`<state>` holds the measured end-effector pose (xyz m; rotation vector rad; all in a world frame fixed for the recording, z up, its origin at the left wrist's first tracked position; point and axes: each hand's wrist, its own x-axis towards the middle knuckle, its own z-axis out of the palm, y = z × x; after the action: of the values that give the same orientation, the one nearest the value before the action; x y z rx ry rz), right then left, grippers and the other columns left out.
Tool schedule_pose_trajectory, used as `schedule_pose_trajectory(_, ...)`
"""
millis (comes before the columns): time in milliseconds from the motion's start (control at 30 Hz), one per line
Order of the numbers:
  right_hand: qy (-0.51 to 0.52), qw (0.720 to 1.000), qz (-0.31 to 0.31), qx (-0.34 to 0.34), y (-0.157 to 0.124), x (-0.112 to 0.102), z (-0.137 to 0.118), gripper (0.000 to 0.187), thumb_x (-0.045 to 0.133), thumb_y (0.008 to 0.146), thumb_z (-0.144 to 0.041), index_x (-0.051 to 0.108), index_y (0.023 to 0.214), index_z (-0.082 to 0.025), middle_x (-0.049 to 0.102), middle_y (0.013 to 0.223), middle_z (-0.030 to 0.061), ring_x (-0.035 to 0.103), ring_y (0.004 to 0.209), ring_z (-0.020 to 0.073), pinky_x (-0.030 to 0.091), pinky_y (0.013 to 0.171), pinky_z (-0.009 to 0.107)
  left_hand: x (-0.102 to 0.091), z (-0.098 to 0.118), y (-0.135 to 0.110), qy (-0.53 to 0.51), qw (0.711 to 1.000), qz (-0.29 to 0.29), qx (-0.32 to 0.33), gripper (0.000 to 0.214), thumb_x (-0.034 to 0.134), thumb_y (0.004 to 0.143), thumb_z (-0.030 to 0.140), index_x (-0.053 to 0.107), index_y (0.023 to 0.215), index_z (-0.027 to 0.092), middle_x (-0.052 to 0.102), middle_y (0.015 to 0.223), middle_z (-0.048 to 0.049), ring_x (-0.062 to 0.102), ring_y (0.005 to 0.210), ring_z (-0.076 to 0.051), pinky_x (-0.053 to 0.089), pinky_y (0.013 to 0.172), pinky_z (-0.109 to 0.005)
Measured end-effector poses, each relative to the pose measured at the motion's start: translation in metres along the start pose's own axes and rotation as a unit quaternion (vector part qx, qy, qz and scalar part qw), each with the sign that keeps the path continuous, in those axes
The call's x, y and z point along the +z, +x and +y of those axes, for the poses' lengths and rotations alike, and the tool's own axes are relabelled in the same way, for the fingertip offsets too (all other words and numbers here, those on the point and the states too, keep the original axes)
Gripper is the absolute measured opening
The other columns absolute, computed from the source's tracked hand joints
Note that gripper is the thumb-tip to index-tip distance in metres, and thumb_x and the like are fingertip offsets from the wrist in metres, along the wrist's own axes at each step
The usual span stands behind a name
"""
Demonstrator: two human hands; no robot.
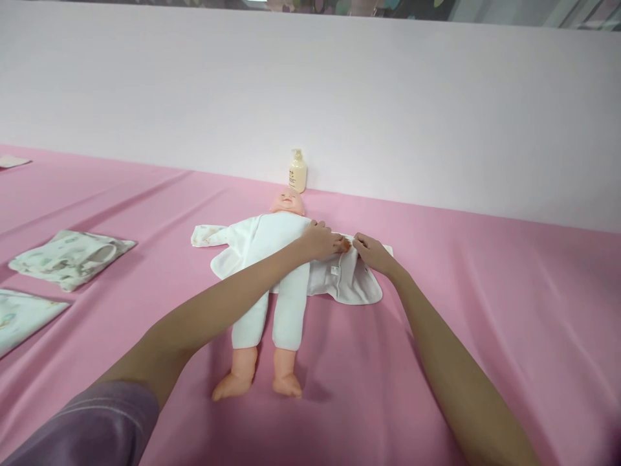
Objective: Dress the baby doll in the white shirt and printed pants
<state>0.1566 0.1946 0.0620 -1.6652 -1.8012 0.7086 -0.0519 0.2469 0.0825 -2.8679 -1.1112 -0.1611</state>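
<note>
A baby doll [288,317] with a white cloth body lies on its back, its bare feet toward me. Under it a white baby shirt [356,285] is spread open, and one sleeve [208,235] lies out at the left around the doll's arm. My left hand [321,243] reaches across the doll's chest, fingers wrapped round its other arm. Just beyond those fingers shows the doll's small hand [345,245]. My right hand [372,253] pinches the shirt's cloth near its upper right part, close to the doll's hand.
Behind the doll's head a cream pump bottle [297,172] stands against the white wall [388,116]. Two folded printed cloths, one a patterned garment [72,255] and one lighter cloth [26,317], lie at the left on the pink sheet [160,310].
</note>
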Motion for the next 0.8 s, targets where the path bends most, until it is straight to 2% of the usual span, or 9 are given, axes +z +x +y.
schedule_pose_trajectory(100, -0.035, 0.999, 0.011, -0.019, 0.0, 0.006, -0.005, 0.025, 0.05, 0.097, -0.032, 0.039, 0.076, -0.025, 0.047, 0.067, -0.0037, 0.044, 0.063, 0.0158, 0.032, 0.059, 0.029, 0.0, 0.0, 0.004, 0.005, 1.0, -0.004, -0.003, 0.036, 0.054, 0.104, 0.046, 0.075, 0.122, 0.024, 0.076, 0.118, -0.018, 0.064, 0.112, -0.038, 0.041, 0.095, -0.049)
schedule_pose_trajectory(233, -0.073, 0.996, 0.015, -0.038, 0.0, 0.01, -0.005, 0.025, 0.055, 0.095, -0.03, 0.04, 0.075, -0.025, 0.052, 0.066, -0.0032, 0.045, 0.063, 0.0165, 0.03, 0.062, 0.031, -0.005, -0.014, 0.006, -0.041, 0.999, -0.002, 0.008, 0.043, 0.061, 0.099, 0.058, 0.076, 0.108, 0.019, 0.075, 0.11, -0.0178, 0.065, 0.108, -0.037, 0.044, 0.094, -0.045)
schedule_pose_trajectory(333, -0.096, 0.995, 0.021, -0.032, 0.0, 0.008, -0.005, 0.028, 0.052, 0.098, -0.034, 0.039, 0.076, -0.025, 0.05, 0.065, -0.0035, 0.044, 0.061, 0.0164, 0.029, 0.06, 0.032, -0.01, -0.026, 0.001, -0.059, 0.997, 0.036, 0.015, 0.049, 0.067, 0.095, 0.061, 0.072, 0.114, 0.016, 0.071, 0.117, -0.0197, 0.064, 0.11, -0.036, 0.047, 0.092, -0.042)
schedule_pose_trajectory(433, -0.098, 0.995, 0.021, -0.027, -0.002, 0.006, -0.006, 0.03, 0.05, 0.1, -0.036, 0.037, 0.075, -0.025, 0.048, 0.066, -0.0036, 0.043, 0.06, 0.0158, 0.03, 0.059, 0.031, -0.013, -0.026, 0.001, -0.042, 0.997, 0.062, -0.022, 0.05, 0.064, 0.098, 0.056, 0.067, 0.126, 0.014, 0.069, 0.125, -0.0219, 0.063, 0.113, -0.038, 0.048, 0.093, -0.044)
schedule_pose_trajectory(533, -0.111, 0.993, 0.018, -0.032, -0.004, 0.006, -0.007, 0.036, 0.051, 0.101, -0.043, 0.036, 0.074, -0.025, 0.048, 0.065, -0.0033, 0.042, 0.06, 0.0158, 0.029, 0.059, 0.032, -0.016, -0.02, 0.008, -0.016, 0.997, 0.038, -0.065, 0.057, 0.066, 0.096, 0.056, 0.062, 0.134, 0.013, 0.068, 0.127, -0.0231, 0.063, 0.115, -0.04, 0.048, 0.092, -0.045)
schedule_pose_trajectory(600, -0.116, 0.992, 0.023, -0.035, -0.004, 0.006, -0.006, 0.037, 0.052, 0.101, -0.046, 0.037, 0.074, -0.025, 0.049, 0.065, -0.0031, 0.043, 0.06, 0.016, 0.03, 0.059, 0.032, -0.02, -0.018, 0.013, -0.006, 0.997, 0.013, -0.069, 0.06, 0.065, 0.095, 0.058, 0.06, 0.137, 0.015, 0.069, 0.126, -0.0212, 0.064, 0.114, -0.04, 0.048, 0.091, -0.045)
schedule_pose_trajectory(700, -0.113, 0.992, 0.036, -0.034, -0.002, 0.005, -0.001, 0.033, 0.054, 0.098, -0.041, 0.038, 0.074, -0.025, 0.05, 0.065, -0.0032, 0.044, 0.061, 0.0157, 0.029, 0.059, 0.032, -0.028, -0.021, 0.016, -0.007, 0.998, -0.012, -0.055, 0.053, 0.062, 0.097, 0.055, 0.061, 0.138, 0.02, 0.07, 0.123, -0.0161, 0.067, 0.107, -0.036, 0.047, 0.091, -0.043)
schedule_pose_trajectory(800, -0.112, 0.993, 0.033, -0.035, 0.001, 0.003, 0.004, 0.029, 0.055, 0.095, -0.034, 0.038, 0.074, -0.024, 0.049, 0.066, -0.0036, 0.044, 0.062, 0.0153, 0.03, 0.061, 0.031, -0.028, -0.021, 0.014, -0.001, 0.998, 0.001, -0.063, 0.049, 0.061, 0.098, 0.051, 0.061, 0.138, 0.022, 0.07, 0.122, -0.0158, 0.068, 0.107, -0.034, 0.046, 0.09, -0.041)
